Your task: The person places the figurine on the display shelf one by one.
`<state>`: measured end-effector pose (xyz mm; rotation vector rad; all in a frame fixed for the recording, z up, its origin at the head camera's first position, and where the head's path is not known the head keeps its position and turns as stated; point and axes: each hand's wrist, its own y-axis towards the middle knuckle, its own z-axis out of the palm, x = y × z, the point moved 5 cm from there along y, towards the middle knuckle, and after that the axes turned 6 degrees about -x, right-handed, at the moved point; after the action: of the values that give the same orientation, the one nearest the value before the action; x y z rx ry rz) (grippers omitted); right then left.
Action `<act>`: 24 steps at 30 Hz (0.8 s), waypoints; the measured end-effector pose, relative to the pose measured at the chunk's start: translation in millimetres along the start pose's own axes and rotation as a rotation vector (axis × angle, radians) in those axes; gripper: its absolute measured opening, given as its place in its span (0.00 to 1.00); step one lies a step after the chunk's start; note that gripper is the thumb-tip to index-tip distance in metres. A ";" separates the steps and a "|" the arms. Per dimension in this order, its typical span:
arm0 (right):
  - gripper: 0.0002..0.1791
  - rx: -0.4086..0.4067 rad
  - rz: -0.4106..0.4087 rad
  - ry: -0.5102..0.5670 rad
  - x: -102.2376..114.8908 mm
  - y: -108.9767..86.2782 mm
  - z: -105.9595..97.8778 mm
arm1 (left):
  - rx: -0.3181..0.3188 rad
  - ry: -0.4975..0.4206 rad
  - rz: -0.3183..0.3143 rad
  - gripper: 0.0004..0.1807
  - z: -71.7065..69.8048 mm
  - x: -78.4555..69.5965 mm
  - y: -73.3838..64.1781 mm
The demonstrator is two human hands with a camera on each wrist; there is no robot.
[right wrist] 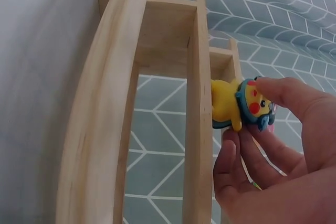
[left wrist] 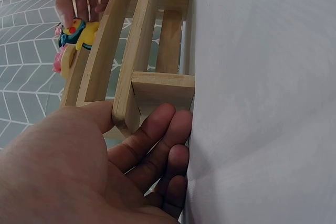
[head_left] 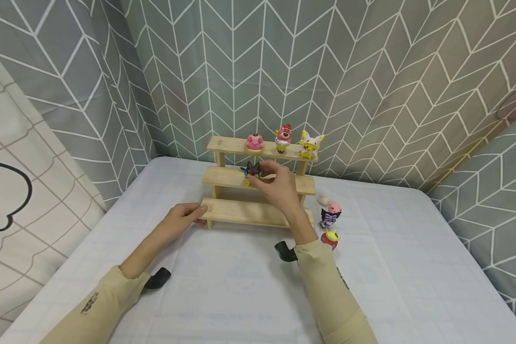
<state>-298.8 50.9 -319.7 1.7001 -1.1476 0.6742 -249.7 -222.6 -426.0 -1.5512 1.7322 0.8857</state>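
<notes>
A three-tier wooden display shelf (head_left: 245, 213) stands on the white-covered table. My left hand (head_left: 181, 220) grips the left end of its lowest step, thumb on top and fingers beneath, as the left wrist view also shows. On the middle step, a yellow figurine (right wrist: 226, 100) with a dark teal hood and red cheeks touches the board. My right hand (head_left: 280, 185) pinches this figurine between thumb and fingers. Along the top step are a pink figurine (head_left: 254, 142) on a round base, a pink bear figurine (head_left: 283, 135) and a white-and-yellow figurine (head_left: 311, 144).
Right of the shelf, on the table, are a figurine in black and purple (head_left: 329, 218) with a pink top and a small pale item (head_left: 323, 200). A red figurine (head_left: 329, 239) with a yellow-green head is partly behind the right sleeve. A patterned curtain (head_left: 327, 71) hangs behind.
</notes>
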 end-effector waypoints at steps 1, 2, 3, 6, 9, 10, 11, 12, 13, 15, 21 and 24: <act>0.21 0.003 0.002 0.003 -0.4 -0.1 -0.7 | 0.001 0.002 0.000 0.25 0.1 -0.1 -0.1; 0.21 0.006 0.002 0.005 -0.8 -0.1 -1.3 | 0.000 0.002 -0.002 0.25 0.3 -0.1 0.0; 0.22 0.008 0.004 0.007 -1.1 0.0 -2.1 | -0.002 0.002 -0.005 0.26 0.5 -0.1 0.0; 0.22 0.015 0.013 0.016 -1.7 -0.1 -4.4 | -0.001 0.008 -0.001 0.26 0.9 -0.7 0.0; 0.22 0.025 0.024 0.018 -2.8 -0.4 -6.0 | -0.003 0.002 -0.005 0.25 1.3 -0.2 0.2; 0.22 0.030 0.027 0.016 -3.0 -0.6 -6.4 | -0.002 0.003 -0.002 0.25 1.1 -0.1 0.2; 0.22 0.033 0.030 0.010 -3.2 -0.9 -7.0 | 0.000 0.000 0.000 0.25 1.0 0.1 0.2; 0.23 0.034 0.030 0.005 -3.3 -1.0 -7.9 | 0.000 -0.001 0.000 0.25 0.9 0.5 0.5; 0.23 0.034 0.027 0.004 -3.2 -1.0 -9.0 | -0.003 -0.002 0.000 0.25 0.7 0.6 0.8; 0.23 0.030 0.019 0.006 -2.5 -0.9 -11.9 | -0.005 -0.005 0.000 0.24 0.2 0.5 1.0; 0.23 0.031 0.014 0.029 0.3 -2.3 -22.7 | -0.002 -0.020 -0.007 0.23 -0.5 0.5 0.9; 0.22 0.040 0.021 0.027 0.5 -3.3 -27.1 | -0.001 -0.010 -0.003 0.24 -0.9 1.3 1.5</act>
<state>-293.9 75.8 -309.6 1.7100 -1.1410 0.7355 -251.4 -224.0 -426.5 -1.5470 1.7218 0.8915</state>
